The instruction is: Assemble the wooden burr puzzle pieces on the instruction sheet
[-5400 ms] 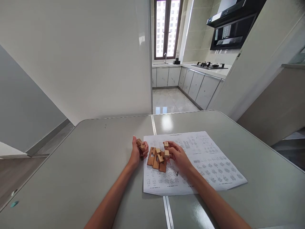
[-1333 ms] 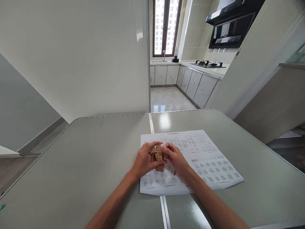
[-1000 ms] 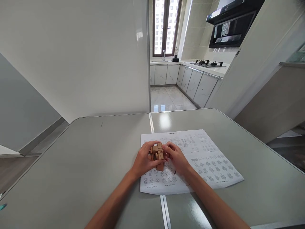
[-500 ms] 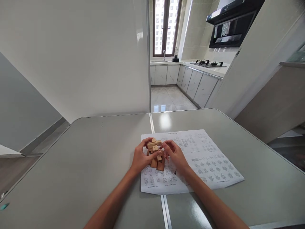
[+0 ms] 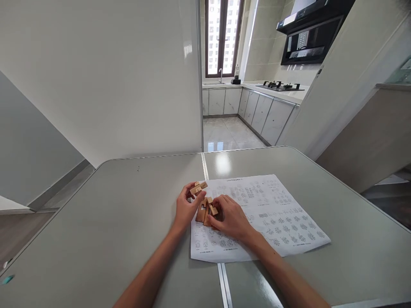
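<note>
My left hand [image 5: 186, 208] is closed on light wooden puzzle pieces [image 5: 198, 188], raised at the left edge of the printed sheet. Just below and to the right, more wooden puzzle pieces [image 5: 201, 212], some reddish brown, are grouped over the sheet. My right hand [image 5: 228, 217] has its thumb and fingers closed around the right side of this group, on a light notched block [image 5: 213, 210]. The fingers hide part of the group. Under both hands lies the white instruction sheet [image 5: 282, 222], printed with rows of small assembly drawings.
The grey-green table [image 5: 128, 222] has a metal seam [image 5: 222, 282] running front to back, partly beneath the sheet. A small teal object [image 5: 8, 279] is at the far left edge. Beyond the table are a white wall [image 5: 128, 77] and a kitchen with a cooktop [image 5: 281, 86].
My left hand has moved left and slightly up with its light pieces, apart from the other pieces. My right hand has shifted left and closed on the remaining group.
</note>
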Available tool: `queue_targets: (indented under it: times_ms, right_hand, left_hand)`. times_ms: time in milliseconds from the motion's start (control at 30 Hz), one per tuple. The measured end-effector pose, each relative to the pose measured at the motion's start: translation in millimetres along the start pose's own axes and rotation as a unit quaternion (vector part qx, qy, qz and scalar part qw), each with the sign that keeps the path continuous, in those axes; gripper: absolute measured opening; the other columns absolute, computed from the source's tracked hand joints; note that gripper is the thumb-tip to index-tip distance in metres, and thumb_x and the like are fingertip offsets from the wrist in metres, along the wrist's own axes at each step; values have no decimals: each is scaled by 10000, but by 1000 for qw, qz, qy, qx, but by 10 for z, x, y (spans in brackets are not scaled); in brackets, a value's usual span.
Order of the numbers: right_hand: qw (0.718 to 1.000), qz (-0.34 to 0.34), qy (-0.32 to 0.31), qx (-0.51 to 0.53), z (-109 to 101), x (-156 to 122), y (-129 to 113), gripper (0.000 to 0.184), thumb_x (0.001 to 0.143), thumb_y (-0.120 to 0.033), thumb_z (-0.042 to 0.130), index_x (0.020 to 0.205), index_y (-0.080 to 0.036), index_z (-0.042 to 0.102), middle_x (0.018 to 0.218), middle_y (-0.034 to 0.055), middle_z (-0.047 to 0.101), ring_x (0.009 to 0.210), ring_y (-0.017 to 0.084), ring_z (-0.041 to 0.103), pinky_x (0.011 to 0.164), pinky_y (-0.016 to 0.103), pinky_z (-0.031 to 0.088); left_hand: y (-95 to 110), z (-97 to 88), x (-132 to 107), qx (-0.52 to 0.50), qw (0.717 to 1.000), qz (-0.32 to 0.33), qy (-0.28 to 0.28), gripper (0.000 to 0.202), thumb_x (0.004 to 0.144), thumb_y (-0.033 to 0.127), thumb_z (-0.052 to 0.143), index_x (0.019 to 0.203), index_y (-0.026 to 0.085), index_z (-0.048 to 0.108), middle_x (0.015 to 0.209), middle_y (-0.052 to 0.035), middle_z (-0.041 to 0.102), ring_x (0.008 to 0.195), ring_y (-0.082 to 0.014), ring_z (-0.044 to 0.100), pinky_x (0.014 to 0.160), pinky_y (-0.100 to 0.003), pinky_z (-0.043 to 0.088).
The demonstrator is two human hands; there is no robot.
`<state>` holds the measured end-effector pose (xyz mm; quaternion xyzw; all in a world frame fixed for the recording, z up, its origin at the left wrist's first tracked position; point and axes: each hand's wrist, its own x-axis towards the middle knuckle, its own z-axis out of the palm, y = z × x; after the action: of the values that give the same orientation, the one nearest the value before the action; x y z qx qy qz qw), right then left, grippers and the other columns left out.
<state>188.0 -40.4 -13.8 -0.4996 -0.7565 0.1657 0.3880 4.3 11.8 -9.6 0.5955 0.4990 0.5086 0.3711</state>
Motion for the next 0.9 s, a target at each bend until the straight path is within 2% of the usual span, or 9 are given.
queue_targets:
  times_ms: [200,300,500,633,900]
  right_hand:
    - [1000,-14,9,-25,51,-2,100,48,958,-252,588,1004,-240,584,935,60,662,859,241,618,741,353,478]
    - [1000,5,11,-15,46,-2,136,91,1011,-294,546,1067,-234,585,986,68,666,841,231,630,723,348,495]
    - [999,18,34,19,10,9,176,201,1059,-348,481,1196,-244,585,1031,70,718,875,240,684,753,367,522]
    - [999,2,45,19,6,12,168,242,1063,-336,465,1246,-253,601,1113,94,723,932,253,697,787,385,540]
    - [997,-3,69,14,-20,13,147,294,1077,-307,423,1314,-271,593,1101,96,700,898,240,685,746,363,531]
  left_hand:
    - [0,16,-13,32,999,34,6,543,797,451,814,1249,227,614,1158,-75,734,955,-200,671,829,-332,528]
    - [23,25,-29,41,998,49,2,581,771,438,842,1264,244,605,1181,-69,725,983,-209,663,844,-339,517]
    - [46,39,-62,61,995,74,4,613,764,434,850,1290,258,590,1204,-61,699,916,-193,620,855,-350,510]
    - [56,38,-70,70,994,80,9,628,778,449,839,1317,272,573,1214,-59,689,900,-193,607,861,-357,510]
    - [56,38,-83,112,987,112,-16,644,773,453,854,1326,296,565,1195,-39,684,889,-196,599,870,-358,504]
